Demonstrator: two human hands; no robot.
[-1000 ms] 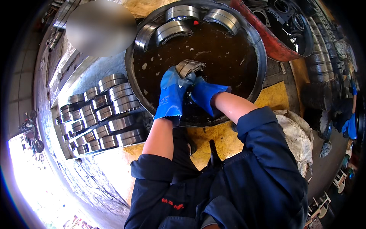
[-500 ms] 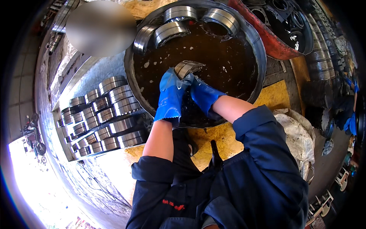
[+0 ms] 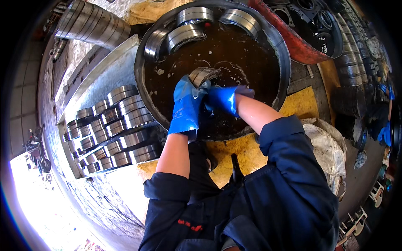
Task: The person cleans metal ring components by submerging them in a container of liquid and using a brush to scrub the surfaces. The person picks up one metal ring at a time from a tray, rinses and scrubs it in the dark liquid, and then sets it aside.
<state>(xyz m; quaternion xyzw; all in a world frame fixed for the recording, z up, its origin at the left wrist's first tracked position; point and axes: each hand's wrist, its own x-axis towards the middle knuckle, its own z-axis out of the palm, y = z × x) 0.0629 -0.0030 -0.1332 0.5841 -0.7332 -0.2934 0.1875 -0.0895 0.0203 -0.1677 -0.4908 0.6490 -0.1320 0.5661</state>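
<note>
My left hand [image 3: 187,102], in a blue rubber glove, is closed around a shiny metal ring [image 3: 202,76], which looks like a bearing race. It holds the ring tilted over dark brown liquid [image 3: 255,67] in a large round metal basin [image 3: 285,62]. Close beside it, my gloved right hand [image 3: 224,99] is smeared by motion; its fingers are hidden near the ring's lower side. Several more rings [image 3: 186,35] stand partly in the liquid along the basin's far side, one [image 3: 240,21] of them at the far right.
To the left, a metal tray [image 3: 69,161] carries rows of stacked shiny rings [image 3: 134,109]. A long ribbed metal cylinder [image 3: 94,25] lies at the far left. Beyond the basin's right side stands a red container [image 3: 289,42] with dark flat parts. A white sack [image 3: 324,150] sits at the right.
My right hand has shifted slightly right, its wrist a little higher, and is now blurred. My left hand keeps the ring almost in place. Fresh ripples show in the liquid beyond my right hand.
</note>
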